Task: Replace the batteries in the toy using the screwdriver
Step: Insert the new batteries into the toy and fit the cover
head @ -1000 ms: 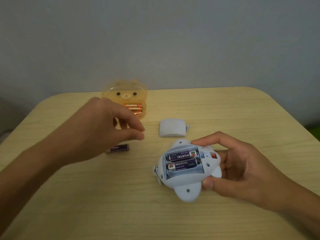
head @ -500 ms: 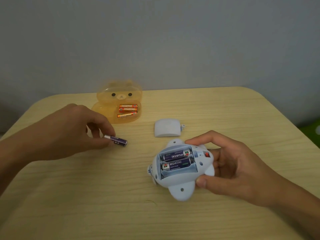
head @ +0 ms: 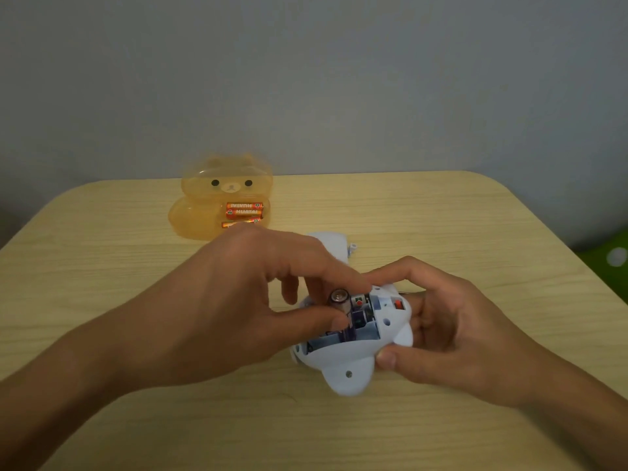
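Note:
A pale blue toy (head: 353,365) lies on its back on the wooden table (head: 441,215), its battery bay open. My right hand (head: 452,328) grips the toy from the right side. My left hand (head: 258,294) pinches a purple battery (head: 345,316) between thumb and fingers, tilted end-up over the bay's near slot. Other purple batteries in the bay are mostly hidden behind my fingers. The toy's pale blue cover (head: 334,243) lies on the table behind my left hand, largely hidden. No screwdriver is in view.
An orange see-through bear-shaped box (head: 204,212) stands open at the back of the table, with three orange batteries (head: 244,210) inside. A grey wall rises behind the table. Something green shows at the far right edge.
My left hand picked the purple battery off the table at the left and carried it right, over the toy's open bay. My right hand kept its hold on the toy.

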`<state>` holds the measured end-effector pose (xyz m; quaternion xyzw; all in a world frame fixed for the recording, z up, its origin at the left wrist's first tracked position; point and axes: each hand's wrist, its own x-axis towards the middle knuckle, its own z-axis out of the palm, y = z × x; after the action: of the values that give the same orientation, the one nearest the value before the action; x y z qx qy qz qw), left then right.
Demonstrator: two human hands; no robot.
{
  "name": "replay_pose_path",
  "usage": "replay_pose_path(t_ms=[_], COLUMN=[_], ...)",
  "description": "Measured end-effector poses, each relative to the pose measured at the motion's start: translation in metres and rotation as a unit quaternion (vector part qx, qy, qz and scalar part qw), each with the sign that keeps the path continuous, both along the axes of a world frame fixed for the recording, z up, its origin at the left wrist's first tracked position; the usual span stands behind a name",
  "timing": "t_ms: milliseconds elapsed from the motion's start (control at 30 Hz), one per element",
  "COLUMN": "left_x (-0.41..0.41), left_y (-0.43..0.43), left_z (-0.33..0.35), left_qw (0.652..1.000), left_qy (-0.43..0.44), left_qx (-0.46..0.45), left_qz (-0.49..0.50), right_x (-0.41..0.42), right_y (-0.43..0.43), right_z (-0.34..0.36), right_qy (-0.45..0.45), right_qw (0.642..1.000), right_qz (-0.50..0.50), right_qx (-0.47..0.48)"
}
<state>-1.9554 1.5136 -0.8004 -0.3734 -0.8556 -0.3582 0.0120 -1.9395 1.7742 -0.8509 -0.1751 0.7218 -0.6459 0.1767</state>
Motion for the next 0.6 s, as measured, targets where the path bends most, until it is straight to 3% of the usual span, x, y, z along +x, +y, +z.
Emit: replay_pose_path(t_ms=[233, 467, 600], left_x=[0.001, -0.003, -0.002], left_y=[0.008, 0.010, 0.010], left_z=[-0.003, -0.007, -0.012], left_qw=[1.000, 0.998, 0.999], left_qy=[0.002, -0.035, -0.011], left_qx=[0.027, 0.025, 0.010], left_qz=[0.013, -0.034, -0.053], right_x=[0.000, 0.002, 0.002], right_y=[0.000, -0.003, -0.004], right_z=[-0.001, 0.005, 0.006], right_qy=[-0.004, 0.002, 0.014], right_qw=[1.000, 1.000, 1.000], right_qz=[-0.002, -0.003, -0.007], right_qx=[-0.003, 0.005, 0.026])
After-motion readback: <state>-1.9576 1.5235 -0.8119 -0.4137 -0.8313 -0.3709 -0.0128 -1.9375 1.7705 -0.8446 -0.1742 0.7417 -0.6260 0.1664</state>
